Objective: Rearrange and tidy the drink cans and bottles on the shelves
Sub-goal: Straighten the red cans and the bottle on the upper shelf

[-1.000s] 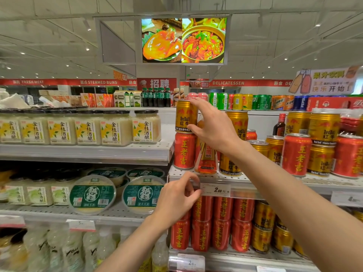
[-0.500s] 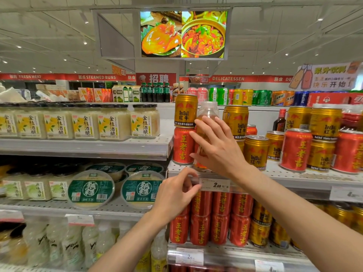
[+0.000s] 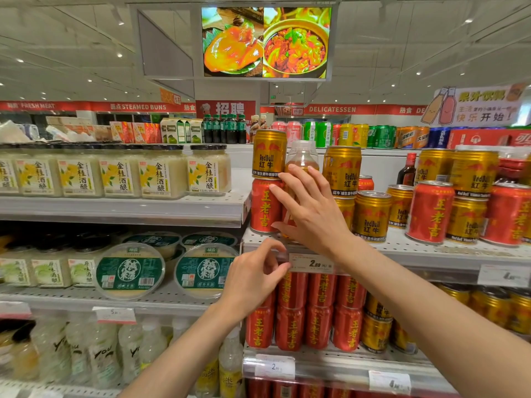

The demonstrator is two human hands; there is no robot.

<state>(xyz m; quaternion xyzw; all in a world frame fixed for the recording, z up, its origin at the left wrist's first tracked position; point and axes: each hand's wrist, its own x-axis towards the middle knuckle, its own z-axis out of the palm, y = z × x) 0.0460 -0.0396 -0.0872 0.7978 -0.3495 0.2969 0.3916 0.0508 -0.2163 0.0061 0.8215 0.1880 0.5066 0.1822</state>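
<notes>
A clear bottle of amber drink (image 3: 301, 158) stands upright on the upper shelf (image 3: 402, 248), between a stack of a gold Red Bull can (image 3: 268, 153) on a red can (image 3: 264, 208) and several gold cans (image 3: 342, 170). My right hand (image 3: 311, 209) lies over the bottle's front, with its fingers spread and fairly straight against it. Below, my left hand (image 3: 254, 275) pinches the left end of the clear price strip (image 3: 311, 263) on the shelf's front edge, between thumb and forefinger.
More red and gold cans (image 3: 431, 214) fill the upper shelf to the right, and red cans (image 3: 317, 311) are stacked below. Jars (image 3: 163, 173) and round tubs (image 3: 130, 271) sit on the left shelves. Pale bottles (image 3: 100, 351) stand lowest.
My right hand slid down from the bottle's top beside the gold can to its body, and the bottle now stands upright on the shelf. My left hand stayed at the price strip.
</notes>
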